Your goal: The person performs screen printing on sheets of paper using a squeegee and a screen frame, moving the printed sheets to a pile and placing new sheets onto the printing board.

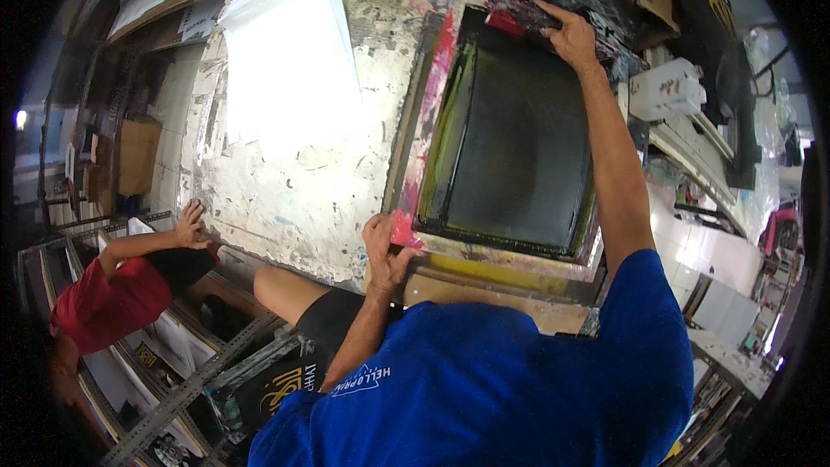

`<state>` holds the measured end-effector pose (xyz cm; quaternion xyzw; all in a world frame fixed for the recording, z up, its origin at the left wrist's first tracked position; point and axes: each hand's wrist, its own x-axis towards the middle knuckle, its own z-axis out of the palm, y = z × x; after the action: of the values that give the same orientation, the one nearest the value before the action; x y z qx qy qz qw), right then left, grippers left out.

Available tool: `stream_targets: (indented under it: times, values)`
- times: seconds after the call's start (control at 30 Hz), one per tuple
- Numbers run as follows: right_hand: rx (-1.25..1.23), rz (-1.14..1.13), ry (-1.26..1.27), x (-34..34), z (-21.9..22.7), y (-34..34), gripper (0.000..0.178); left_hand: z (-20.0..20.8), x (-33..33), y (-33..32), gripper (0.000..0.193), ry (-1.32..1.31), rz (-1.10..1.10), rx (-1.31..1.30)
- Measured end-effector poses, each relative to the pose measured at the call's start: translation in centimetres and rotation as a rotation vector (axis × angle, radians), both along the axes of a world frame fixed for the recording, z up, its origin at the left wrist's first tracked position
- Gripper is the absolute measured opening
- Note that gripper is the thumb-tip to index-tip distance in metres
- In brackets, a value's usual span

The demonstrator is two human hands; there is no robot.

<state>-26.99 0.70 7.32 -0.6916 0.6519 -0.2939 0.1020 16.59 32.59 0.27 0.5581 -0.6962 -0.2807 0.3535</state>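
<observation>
A screen printing frame [425, 134] with red and pink stains lies on the right part of the worktable. Its dark mesh [519, 147] has olive-green ink along the left side and a black border. My left hand [386, 251] grips the frame's near left corner, with the thumb on the near edge. Stretched across the right side, my right hand [572, 37] is closed at the frame's far edge, beside a dark, ink-smeared piece with a red patch [506, 24]. What lies under those fingers is partly hidden.
White sheets [290, 60] are stacked on the stained worktable [303, 199], left of the frame. Another person's hand [190, 225] rests at the table's left edge. Metal racks [186, 389] stand at the lower left. A white container [667, 89] stands at right.
</observation>
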Motion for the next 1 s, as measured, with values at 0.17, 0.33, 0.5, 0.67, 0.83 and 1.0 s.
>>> stream_targets:
  times: [0.17, 0.33, 0.5, 0.67, 0.83, 1.0]
  values:
    - [0.058, 0.013, -0.438, -2.2, 0.3, 5.5, 0.067, -0.4, -0.7, 0.5, 0.087, 0.180, 0.055, 0.052]
    - [0.257, -0.081, -0.534, 6.3, 8.1, 18.0, 0.072, 1.7, -1.3, 0.2, 0.082, 0.268, 0.085, -0.052]
    - [0.204, 0.006, -0.121, 11.7, 13.9, 27.8, 0.070, 7.3, -2.7, -2.3, 0.058, 0.282, 0.096, -0.290]
    - [-0.148, 0.104, 0.288, 14.3, 20.3, 28.8, 0.067, 12.8, -5.6, -5.6, 0.072, 0.515, 0.261, -0.272]
    - [-0.369, 0.092, 0.334, 12.5, 25.7, 24.7, 0.063, 19.4, -9.7, -11.6, 0.082, 0.906, 0.183, -0.482]
    - [-0.220, 0.130, -0.053, 11.0, 31.2, 19.4, 0.046, 14.3, -12.6, -19.4, 0.046, 0.714, 0.114, -0.361]
